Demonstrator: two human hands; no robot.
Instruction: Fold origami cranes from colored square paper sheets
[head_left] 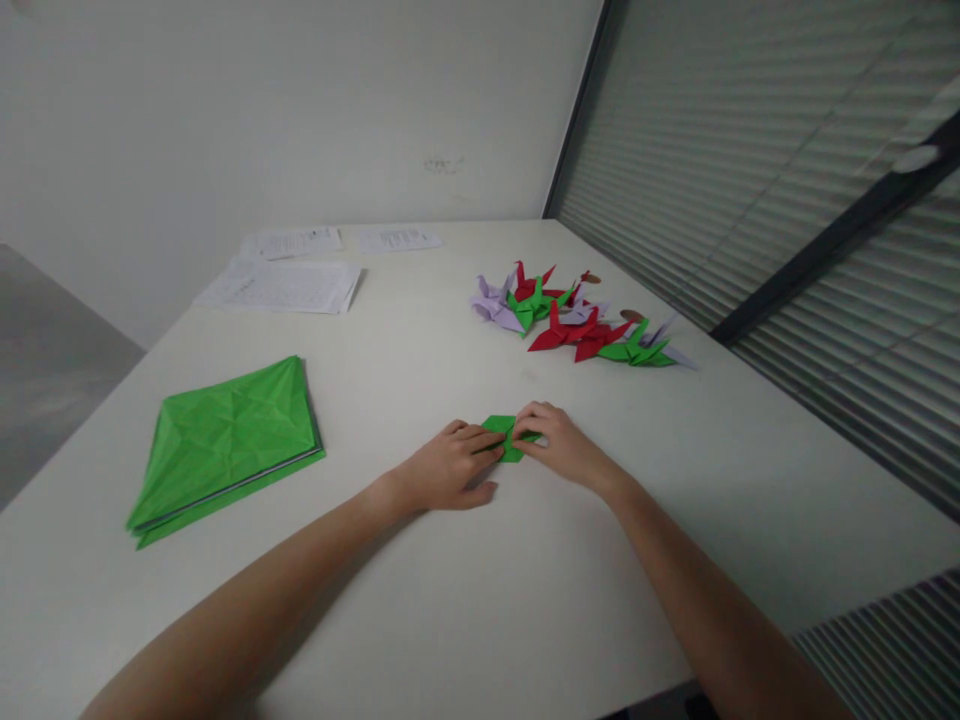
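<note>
A small folded piece of green origami paper (507, 452) lies on the white table in front of me, partly covered by both hands. My left hand (454, 466) rests its outstretched fingers on the paper's left part, with the thumb apart on the table. At the right edge, my right hand (559, 447) pinches the paper between thumb and fingers. Some of the folds are hidden under the fingertips.
A stack of large, creased green sheets (232, 425) lies at the left. Several red, green and purple paper cranes (581, 335) sit together at the back right, near the window blinds (750, 150). Printed papers (289, 285) lie at the back left.
</note>
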